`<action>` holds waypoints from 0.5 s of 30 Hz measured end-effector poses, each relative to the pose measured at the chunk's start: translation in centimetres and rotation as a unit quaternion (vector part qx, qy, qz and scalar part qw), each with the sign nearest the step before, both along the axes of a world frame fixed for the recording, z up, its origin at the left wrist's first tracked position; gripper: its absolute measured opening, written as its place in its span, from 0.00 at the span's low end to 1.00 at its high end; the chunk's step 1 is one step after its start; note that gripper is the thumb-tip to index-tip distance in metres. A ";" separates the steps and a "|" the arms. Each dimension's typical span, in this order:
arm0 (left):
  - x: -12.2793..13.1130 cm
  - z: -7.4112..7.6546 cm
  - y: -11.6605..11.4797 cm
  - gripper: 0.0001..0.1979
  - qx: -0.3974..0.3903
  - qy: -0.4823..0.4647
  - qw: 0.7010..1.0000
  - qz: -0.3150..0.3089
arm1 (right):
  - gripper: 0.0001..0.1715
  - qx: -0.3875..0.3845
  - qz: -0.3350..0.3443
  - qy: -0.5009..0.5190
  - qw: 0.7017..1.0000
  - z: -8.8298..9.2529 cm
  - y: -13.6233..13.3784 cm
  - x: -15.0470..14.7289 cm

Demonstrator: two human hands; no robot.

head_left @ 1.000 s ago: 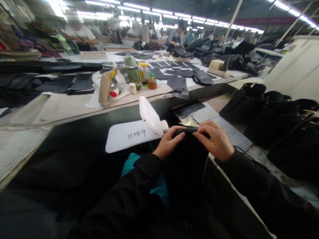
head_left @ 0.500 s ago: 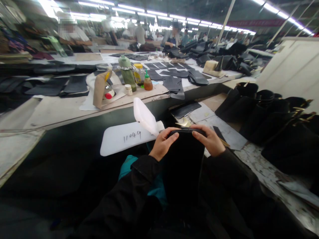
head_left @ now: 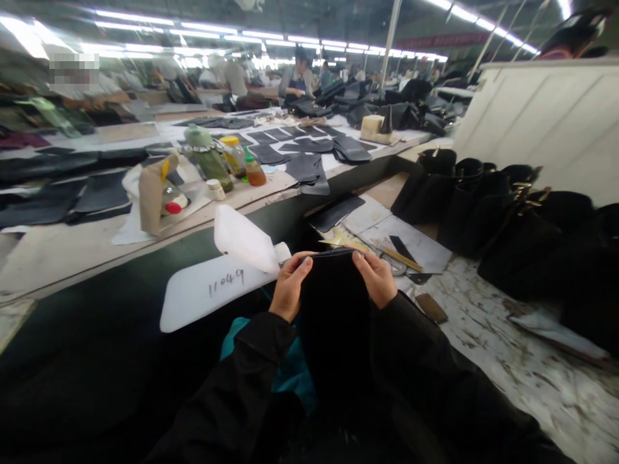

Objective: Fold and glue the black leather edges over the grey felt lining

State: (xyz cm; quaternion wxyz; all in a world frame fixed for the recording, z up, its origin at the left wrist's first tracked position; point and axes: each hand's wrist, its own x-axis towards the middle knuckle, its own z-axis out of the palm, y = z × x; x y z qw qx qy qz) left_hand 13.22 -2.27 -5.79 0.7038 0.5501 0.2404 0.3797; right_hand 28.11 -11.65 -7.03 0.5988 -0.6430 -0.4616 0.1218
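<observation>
A black item [head_left: 336, 309], dark and soft-looking, hangs between my hands in front of my body. My left hand [head_left: 290, 287] pinches the left end of its top edge, thumb toward me. At the right end of that edge, my right hand [head_left: 376, 278] grips with its thumb on the near side and the fingers behind. The top edge lies stretched between the two hands. Just left of my left hand are a white plastic bottle [head_left: 244, 238] and a white board [head_left: 198, 290] with handwritten digits.
On the right bench [head_left: 503, 348] stand several black bags [head_left: 512, 232] with gold-coloured fittings. The long table [head_left: 193, 222] ahead holds a green bottle [head_left: 207, 158], a yellow-lidded jar [head_left: 233, 156], a glue bottle [head_left: 254, 169] and black pieces. People are in the background.
The view has swung to the right, so the surroundings sit further left. The hands have tilted the black item's top edge slightly and still hold both ends of it.
</observation>
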 end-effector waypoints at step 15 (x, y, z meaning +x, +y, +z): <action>0.7 -0.8 0.4 0.11 -0.014 -0.015 1.000 0.020 | 0.27 -0.062 -0.093 -0.141 0.984 -2.6 -2.9 -0.4</action>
